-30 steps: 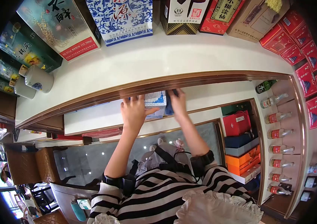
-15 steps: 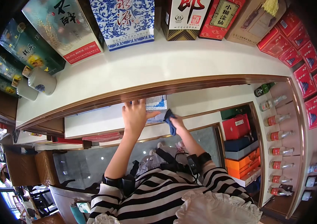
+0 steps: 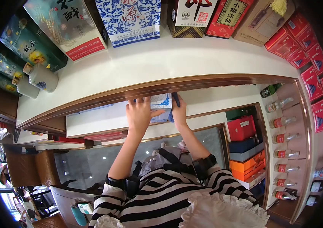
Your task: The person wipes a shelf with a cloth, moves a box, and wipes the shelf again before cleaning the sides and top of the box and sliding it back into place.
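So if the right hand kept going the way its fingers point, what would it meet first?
Probably the underside of the upper shelf: the right hand, holding a blue cloth beside the box, points up into that recess; depth is unclear.

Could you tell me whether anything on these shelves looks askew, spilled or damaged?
Nothing stands out. The left hand steadies a blue-and-white box on the second shelf, the right hand presses a dark cloth beside it.

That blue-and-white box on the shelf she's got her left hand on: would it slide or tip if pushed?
The blue-and-white box looks like stiff printed card, so it probably slides as one piece. It seems upright and narrow, so a high push may tip it. The left hand steadies its side.
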The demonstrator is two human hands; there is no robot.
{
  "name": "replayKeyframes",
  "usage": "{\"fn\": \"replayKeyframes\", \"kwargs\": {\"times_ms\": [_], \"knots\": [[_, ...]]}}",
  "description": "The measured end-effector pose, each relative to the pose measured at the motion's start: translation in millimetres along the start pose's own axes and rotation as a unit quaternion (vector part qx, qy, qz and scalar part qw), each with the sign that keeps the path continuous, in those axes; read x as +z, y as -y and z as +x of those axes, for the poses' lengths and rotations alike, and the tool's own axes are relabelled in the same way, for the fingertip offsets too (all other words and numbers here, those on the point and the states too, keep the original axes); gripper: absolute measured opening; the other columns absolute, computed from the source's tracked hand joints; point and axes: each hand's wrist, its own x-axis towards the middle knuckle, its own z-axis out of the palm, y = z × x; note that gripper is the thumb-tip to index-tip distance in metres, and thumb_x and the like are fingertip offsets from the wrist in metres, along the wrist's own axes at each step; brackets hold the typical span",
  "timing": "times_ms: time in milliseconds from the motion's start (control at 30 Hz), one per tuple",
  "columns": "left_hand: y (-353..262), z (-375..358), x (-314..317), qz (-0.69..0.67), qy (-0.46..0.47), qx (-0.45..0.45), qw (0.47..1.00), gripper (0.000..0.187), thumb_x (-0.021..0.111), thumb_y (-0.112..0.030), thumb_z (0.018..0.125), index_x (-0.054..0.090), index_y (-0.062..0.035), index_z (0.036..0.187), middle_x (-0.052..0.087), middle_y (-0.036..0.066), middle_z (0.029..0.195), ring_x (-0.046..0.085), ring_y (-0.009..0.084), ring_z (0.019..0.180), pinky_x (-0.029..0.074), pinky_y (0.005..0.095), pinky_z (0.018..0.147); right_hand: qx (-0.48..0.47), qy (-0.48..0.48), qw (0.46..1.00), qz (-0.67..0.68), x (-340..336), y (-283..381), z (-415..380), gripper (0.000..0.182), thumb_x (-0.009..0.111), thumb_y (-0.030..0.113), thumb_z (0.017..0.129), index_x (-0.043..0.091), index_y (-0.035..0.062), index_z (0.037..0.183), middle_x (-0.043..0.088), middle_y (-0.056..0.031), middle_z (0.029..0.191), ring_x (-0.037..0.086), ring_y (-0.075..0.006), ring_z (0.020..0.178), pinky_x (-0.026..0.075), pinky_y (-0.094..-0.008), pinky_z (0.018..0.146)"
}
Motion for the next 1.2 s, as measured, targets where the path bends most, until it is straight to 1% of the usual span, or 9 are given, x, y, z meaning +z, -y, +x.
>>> {"fn": "replayKeyframes", "kwargs": {"times_ms": [100,233,433,533,633,800,933,1133,1200], "knots": [[0,1,1,0.006,0.0,0.0,1.0,0.076,0.059,-0.063,0.05,0.051,-0.0103,0.104,0.05,0.011,0.102,0.045,0.0399,0.097,0.05,0.0405,0.055,0.03,-0.016,0.994,-0.107,-19,-45,-8,0.026,0.049,0.012,0.078,0.054,0.0006,0.101,0.059,-0.0129,0.08,0.054,-0.0184,0.073,0.041,-0.0275,0.069],[2,0,3,-0.002,0.01,0.0,1.0,0.075,0.058,-0.064,0.052,0.051,-0.013,0.106,0.049,0.013,0.105,0.042,0.0403,0.103,0.051,0.04,0.054,0.23,0.131,0.927,-0.265,-63,-80,-2,0.027,0.058,0.013,0.07,0.058,0.001,0.094,0.06,-0.0123,0.072,0.055,-0.0155,0.066,0.043,-0.0268,0.062],[-5,-3,-1,0.064,-0.029,-0.018,0.997,0.075,0.054,-0.067,0.047,0.054,-0.0137,0.1,0.047,0.011,0.105,0.05,0.0376,0.087,0.05,0.0328,0.042,0.146,0.19,0.969,-0.065,-74,-4,-20,0.049,0.058,0.005,0.07,0.045,0.0076,0.117,0.058,-0.0107,0.092,0.054,-0.0122,0.077,0.043,-0.0229,0.068],[-17,-2,-9,0.066,0.035,-0.077,0.994,0.073,0.054,-0.066,0.05,0.054,-0.0109,0.098,0.048,0.013,0.1,0.053,0.035,0.079,0.049,0.0331,0.041,0.237,0.343,0.906,-0.069,-77,37,-26,0.074,0.06,0.003,0.069,0.022,0.0161,0.131,0.045,-0.0128,0.118,0.048,-0.0126,0.098,0.039,-0.0225,0.081],[-24,2,-15,0.042,0.104,-0.107,0.988,0.071,0.053,-0.061,0.059,0.049,-0.008,0.105,0.048,0.018,0.104,0.054,0.0383,0.076,0.049,0.0367,0.046,0.261,0.385,0.885,-0.008,-72,40,-35,0.081,0.063,0.004,0.068,0.017,0.0195,0.133,0.038,-0.0138,0.124,0.045,-0.013,0.103,0.037,-0.023,0.084],[-26,-2,-18,0.003,0.099,-0.107,0.989,0.072,0.056,-0.055,0.064,0.043,-0.0029,0.112,0.046,0.026,0.105,0.056,0.0382,0.071,0.049,0.0368,0.05,0.225,0.311,0.922,-0.05,-47,31,-39,0.082,0.062,0.004,0.068,0.01,0.0017,0.131,0.014,-0.0166,0.136,0.015,-0.0217,0.126,0.015,-0.0262,0.1],[-27,-4,-28,-0.094,0.069,-0.113,0.987,0.068,0.061,-0.044,0.068,0.04,-0.0002,0.116,0.038,0.034,0.112,0.058,0.0385,0.071,0.049,0.0367,0.055,0.214,0.303,0.929,0.015,-46,33,-24,0.08,0.06,0.001,0.069,0.011,0.0021,0.131,0.012,-0.0164,0.136,0.013,-0.0209,0.126,0.019,-0.0271,0.099],[-13,-10,-36,-0.166,0.054,-0.026,0.984,0.072,0.07,-0.035,0.058,0.042,-0.0006,0.114,0.042,0.031,0.112,0.057,0.0327,0.08,0.049,0.0301,0.061,0.211,0.328,0.918,0.073,-57,23,9,0.073,0.057,-0.003,0.069,0.017,0.0011,0.13,0.02,-0.0192,0.133,0.02,-0.0234,0.124,0.031,-0.0277,0.094],[-8,-11,-37,-0.156,0.056,-0.001,0.986,0.069,0.071,-0.032,0.056,0.045,-0.0033,0.113,0.043,0.028,0.112,0.055,0.0318,0.082,0.047,0.0312,0.064,0.217,0.339,0.905,0.136,-63,15,24,0.064,0.051,-0.002,0.071,0.022,0.0002,0.128,0.037,-0.0144,0.124,0.039,-0.0196,0.113,0.032,-0.0268,0.094]]}}
